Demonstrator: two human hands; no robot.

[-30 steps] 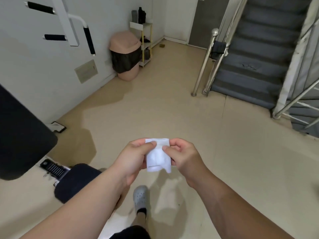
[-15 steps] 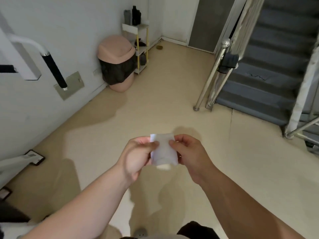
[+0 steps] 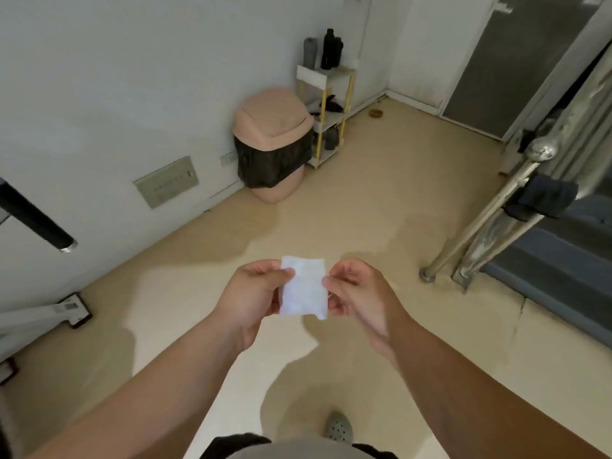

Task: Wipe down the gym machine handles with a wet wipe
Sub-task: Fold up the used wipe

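A folded white wet wipe (image 3: 303,286) hangs between both hands at chest height over the floor. My left hand (image 3: 253,294) pinches its left edge with thumb and fingers. My right hand (image 3: 356,293) pinches its right edge the same way. At the far left, one black foam-covered machine handle (image 3: 34,218) juts down from the frame edge, well apart from my hands. A white base leg of the machine (image 3: 39,314) lies on the floor below it.
A pink swing-lid bin (image 3: 273,145) with a black liner stands against the wall ahead. Beside it is a small white and yellow shelf (image 3: 326,111) with dark bottles. On the right a steel stair railing (image 3: 490,223) carries a dark cloth. My grey shoe (image 3: 337,429) shows below.
The view has swung right and toward the bin. The machine's pad and most handles have left the frame at the left. Both hands keep pinching the wipe, now spread slightly wider.
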